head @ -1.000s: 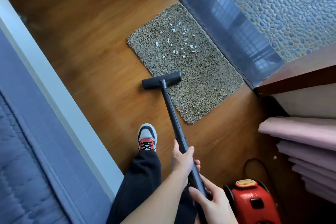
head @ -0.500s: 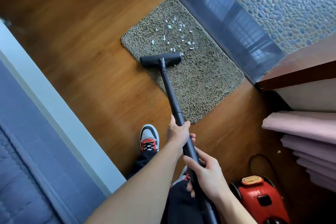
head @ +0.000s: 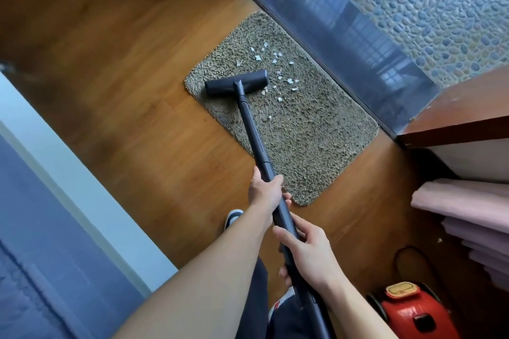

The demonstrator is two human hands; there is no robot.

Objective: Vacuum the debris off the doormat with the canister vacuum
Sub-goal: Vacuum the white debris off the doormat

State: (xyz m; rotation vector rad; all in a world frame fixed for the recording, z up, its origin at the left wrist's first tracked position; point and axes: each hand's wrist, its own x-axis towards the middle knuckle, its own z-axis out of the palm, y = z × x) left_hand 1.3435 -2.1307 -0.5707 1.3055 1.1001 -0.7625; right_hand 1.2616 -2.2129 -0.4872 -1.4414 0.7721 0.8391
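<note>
Wand (head: 254,132) is gripped two-handed for push control: left hand (head: 265,191) wrapped higher, right hand (head: 305,253) clenched lower. Nozzle (head: 237,82) sits on the doormat (head: 308,132), debris (head: 275,63) scattered from 12 to 3 o'clock of it. Red canister (head: 410,311) is parked at 5 o'clock.

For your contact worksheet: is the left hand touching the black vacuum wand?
Touching. The head view shows the left hand wrapped around the black vacuum wand, no gap.

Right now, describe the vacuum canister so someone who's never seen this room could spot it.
Start at the doormat on the wood floor. Look toward the near right corner, below the folded pink cloth. The canister is the only bright red thing there.
</note>
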